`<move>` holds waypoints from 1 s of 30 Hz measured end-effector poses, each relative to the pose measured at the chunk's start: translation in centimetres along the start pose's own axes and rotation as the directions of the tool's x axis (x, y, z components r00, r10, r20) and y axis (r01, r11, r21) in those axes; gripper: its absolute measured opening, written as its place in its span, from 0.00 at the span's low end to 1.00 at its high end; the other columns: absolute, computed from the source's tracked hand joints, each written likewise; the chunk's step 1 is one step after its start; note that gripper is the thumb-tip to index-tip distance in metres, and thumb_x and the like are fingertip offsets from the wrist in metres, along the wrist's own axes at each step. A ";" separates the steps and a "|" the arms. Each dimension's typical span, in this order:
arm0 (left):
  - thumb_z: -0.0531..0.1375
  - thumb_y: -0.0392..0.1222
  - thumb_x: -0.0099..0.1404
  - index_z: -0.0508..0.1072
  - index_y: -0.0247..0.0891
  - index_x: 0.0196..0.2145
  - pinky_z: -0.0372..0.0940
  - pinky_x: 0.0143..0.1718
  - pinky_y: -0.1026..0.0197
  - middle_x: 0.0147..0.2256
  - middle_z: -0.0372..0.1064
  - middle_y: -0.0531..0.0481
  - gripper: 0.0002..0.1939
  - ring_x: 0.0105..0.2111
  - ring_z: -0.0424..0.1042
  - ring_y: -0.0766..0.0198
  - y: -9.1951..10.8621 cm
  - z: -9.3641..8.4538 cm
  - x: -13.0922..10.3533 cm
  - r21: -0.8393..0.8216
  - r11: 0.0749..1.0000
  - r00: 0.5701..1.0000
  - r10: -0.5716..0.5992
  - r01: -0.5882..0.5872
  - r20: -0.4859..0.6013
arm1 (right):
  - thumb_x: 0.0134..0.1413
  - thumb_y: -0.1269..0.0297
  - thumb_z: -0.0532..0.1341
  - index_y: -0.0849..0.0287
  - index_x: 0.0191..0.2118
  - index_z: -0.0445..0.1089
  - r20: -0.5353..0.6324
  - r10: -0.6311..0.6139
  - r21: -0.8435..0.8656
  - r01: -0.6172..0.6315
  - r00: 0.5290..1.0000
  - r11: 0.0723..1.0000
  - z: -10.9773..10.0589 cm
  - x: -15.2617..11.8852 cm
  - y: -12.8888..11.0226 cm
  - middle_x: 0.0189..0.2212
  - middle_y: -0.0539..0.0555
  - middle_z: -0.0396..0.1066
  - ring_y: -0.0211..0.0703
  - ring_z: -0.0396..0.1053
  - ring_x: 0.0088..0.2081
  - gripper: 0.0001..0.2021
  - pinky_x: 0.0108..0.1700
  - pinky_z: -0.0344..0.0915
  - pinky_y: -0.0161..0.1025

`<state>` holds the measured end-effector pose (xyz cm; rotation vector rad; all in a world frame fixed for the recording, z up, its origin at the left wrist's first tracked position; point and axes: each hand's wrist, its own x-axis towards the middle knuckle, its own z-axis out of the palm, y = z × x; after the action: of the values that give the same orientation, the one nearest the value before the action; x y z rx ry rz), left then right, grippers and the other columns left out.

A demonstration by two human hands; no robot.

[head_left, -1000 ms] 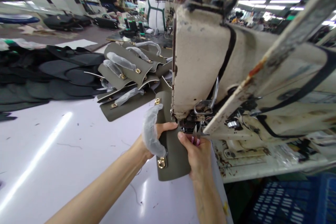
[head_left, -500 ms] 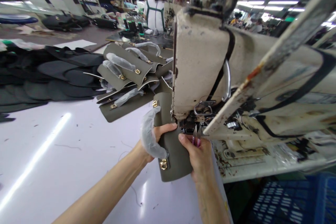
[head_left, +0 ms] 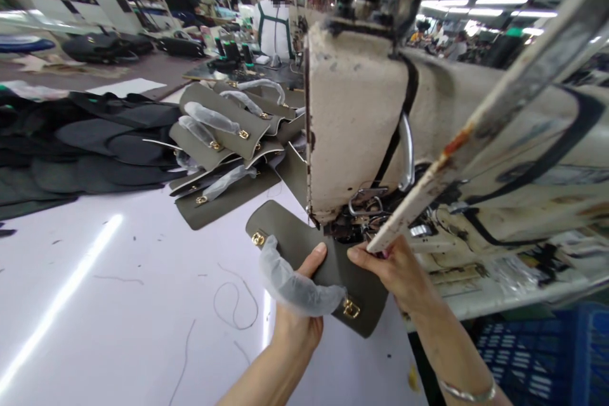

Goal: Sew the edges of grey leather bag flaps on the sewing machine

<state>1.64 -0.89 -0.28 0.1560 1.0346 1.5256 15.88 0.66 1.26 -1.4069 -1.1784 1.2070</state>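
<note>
An olive-grey bag panel (head_left: 337,266) lies slantwise under the head of a sewing machine (head_left: 356,120). On its face, a carry handle (head_left: 288,282) wrapped in clear plastic is fixed by gold-coloured buckles. My left hand (head_left: 297,320) reaches through the handle loop and grips the panel, thumb on top, fingers underneath. My right hand (head_left: 404,273) pinches the panel's right side by the machine foot, thumb on top. A bit of pink at its fingers belongs to small scissors (head_left: 383,254), mostly hidden behind the machine's slanted bar.
Similar handled panels (head_left: 228,133) are piled behind, beside a stack of dark pieces (head_left: 95,139). Loose threads (head_left: 235,307) lie on the white table (head_left: 118,304). A rusty bar (head_left: 457,146) slants down near my right hand. A blue crate (head_left: 537,355) stands lower right; people work farther back.
The panel has turned, its far end swinging left and its near end right. Both hands moved with it, the right one going right. The scissors, clearly visible before, are now mostly covered.
</note>
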 end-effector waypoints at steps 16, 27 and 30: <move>0.73 0.35 0.46 0.77 0.36 0.36 0.75 0.38 0.57 0.39 0.78 0.47 0.18 0.35 0.78 0.56 -0.6 0.6 0.8 -0.010 0.998 0.998 0.065 -0.065 -0.010 | 0.45 0.59 0.71 0.57 0.25 0.80 -0.011 -0.071 -0.151 0.069 0.997 0.986 -0.5 0.5 0.7 0.22 0.49 0.75 0.43 0.71 0.26 0.08 0.28 0.64 0.36; 0.73 0.34 0.49 0.75 0.36 0.39 0.77 0.36 0.56 0.42 0.78 0.45 0.19 0.33 0.78 0.56 0.4 0.2 1.7 0.030 1.000 0.996 -0.010 0.008 0.086 | 0.47 0.57 0.71 0.58 0.28 0.81 -0.083 -0.081 -0.113 0.072 0.993 0.991 0.5 0.0 1.6 0.25 0.52 0.76 0.45 0.71 0.29 0.09 0.29 0.66 0.36; 0.73 0.34 0.49 0.76 0.35 0.38 0.76 0.37 0.60 0.39 0.79 0.46 0.17 0.32 0.78 0.58 0.9 0.4 2.0 0.066 0.998 0.993 -0.002 -0.005 0.115 | 0.49 0.57 0.70 0.59 0.28 0.81 -0.105 -0.102 -0.170 0.083 0.989 0.982 0.9 -0.1 1.9 0.29 0.52 0.77 0.45 0.71 0.31 0.10 0.31 0.66 0.36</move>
<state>0.68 1.14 -0.39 0.2880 0.9932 1.4673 15.17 0.31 -0.71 -1.5054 -1.2727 0.9697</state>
